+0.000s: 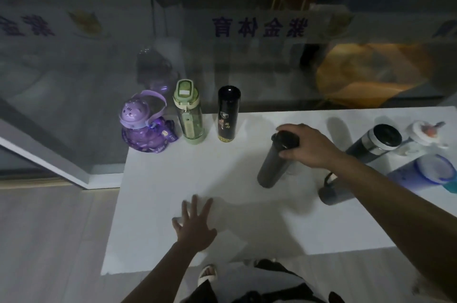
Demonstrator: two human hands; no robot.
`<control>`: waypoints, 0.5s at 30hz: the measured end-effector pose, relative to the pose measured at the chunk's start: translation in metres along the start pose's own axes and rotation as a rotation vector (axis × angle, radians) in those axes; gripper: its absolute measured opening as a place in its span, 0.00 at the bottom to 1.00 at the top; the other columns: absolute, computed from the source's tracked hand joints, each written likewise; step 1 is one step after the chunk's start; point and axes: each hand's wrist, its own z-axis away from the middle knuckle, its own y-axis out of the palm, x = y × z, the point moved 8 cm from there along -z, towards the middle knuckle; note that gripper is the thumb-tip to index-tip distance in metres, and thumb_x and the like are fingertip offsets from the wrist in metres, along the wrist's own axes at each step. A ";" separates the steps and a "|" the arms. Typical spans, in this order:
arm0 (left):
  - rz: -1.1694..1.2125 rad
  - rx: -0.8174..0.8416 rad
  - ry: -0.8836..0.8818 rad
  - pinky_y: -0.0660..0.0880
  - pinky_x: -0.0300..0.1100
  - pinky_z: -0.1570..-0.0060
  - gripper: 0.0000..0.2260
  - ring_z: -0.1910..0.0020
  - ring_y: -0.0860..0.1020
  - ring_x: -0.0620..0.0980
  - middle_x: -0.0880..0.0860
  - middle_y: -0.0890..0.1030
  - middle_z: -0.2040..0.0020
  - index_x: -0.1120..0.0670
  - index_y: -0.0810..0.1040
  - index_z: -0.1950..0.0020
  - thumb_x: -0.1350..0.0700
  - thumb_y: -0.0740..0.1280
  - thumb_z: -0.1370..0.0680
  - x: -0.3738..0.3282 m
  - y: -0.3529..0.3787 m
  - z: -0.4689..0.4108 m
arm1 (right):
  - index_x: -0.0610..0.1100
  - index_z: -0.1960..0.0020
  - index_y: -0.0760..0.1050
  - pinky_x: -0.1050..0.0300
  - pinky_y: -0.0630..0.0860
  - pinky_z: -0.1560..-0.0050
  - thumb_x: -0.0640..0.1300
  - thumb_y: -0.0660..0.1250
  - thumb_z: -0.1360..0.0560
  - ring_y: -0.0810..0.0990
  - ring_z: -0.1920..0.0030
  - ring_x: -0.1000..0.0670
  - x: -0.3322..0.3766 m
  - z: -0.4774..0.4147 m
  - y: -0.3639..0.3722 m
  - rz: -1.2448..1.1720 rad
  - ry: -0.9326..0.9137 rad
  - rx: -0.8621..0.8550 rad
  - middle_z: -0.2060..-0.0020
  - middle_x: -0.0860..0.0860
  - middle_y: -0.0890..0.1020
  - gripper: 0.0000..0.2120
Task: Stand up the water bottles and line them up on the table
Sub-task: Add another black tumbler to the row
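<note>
Single wide-angle view, taken from the person's head and directed forward and downward. The white table (160, 179) is seen closely from above, its near edge low in the frame. The left hand (195, 226) and right hand (304, 144) are framed over it, the arms entering from below. A glass wall (74, 67) is included beyond, the floor (49, 228) at left.

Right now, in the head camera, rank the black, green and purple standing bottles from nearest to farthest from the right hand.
1. black bottle, just left of the right hand.
2. green bottle, middle of the row.
3. purple bottle, far left end.
</note>
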 end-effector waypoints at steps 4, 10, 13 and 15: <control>0.007 -0.013 -0.017 0.53 0.64 0.29 0.37 0.22 0.38 0.57 0.49 0.36 0.21 0.34 0.42 0.24 0.42 0.63 0.25 -0.001 -0.005 0.002 | 0.53 0.32 0.70 0.51 0.73 0.38 0.45 0.76 0.32 0.75 0.37 0.45 0.005 -0.044 -0.014 -0.036 -0.061 -0.075 0.34 0.48 0.72 0.31; 0.061 -0.011 -0.085 0.57 0.69 0.32 0.37 0.22 0.39 0.57 0.47 0.37 0.21 0.31 0.42 0.25 0.42 0.64 0.25 -0.009 -0.004 0.003 | 0.51 0.30 0.69 0.46 0.73 0.35 0.43 0.74 0.30 0.73 0.35 0.40 0.011 -0.104 -0.012 -0.010 -0.141 -0.083 0.32 0.45 0.72 0.31; 0.094 -0.001 -0.116 0.62 0.69 0.35 0.37 0.22 0.40 0.58 0.46 0.38 0.21 0.30 0.43 0.26 0.38 0.64 0.26 -0.011 -0.004 -0.001 | 0.50 0.29 0.68 0.44 0.73 0.35 0.42 0.73 0.29 0.73 0.34 0.39 0.012 -0.122 -0.012 0.000 -0.158 -0.091 0.31 0.45 0.72 0.31; 0.111 0.002 -0.131 0.64 0.69 0.35 0.36 0.22 0.40 0.58 0.46 0.38 0.21 0.30 0.43 0.26 0.37 0.63 0.26 -0.012 -0.004 -0.003 | 0.49 0.29 0.68 0.44 0.73 0.36 0.41 0.73 0.29 0.73 0.34 0.39 0.013 -0.131 -0.011 0.013 -0.173 -0.078 0.32 0.44 0.72 0.30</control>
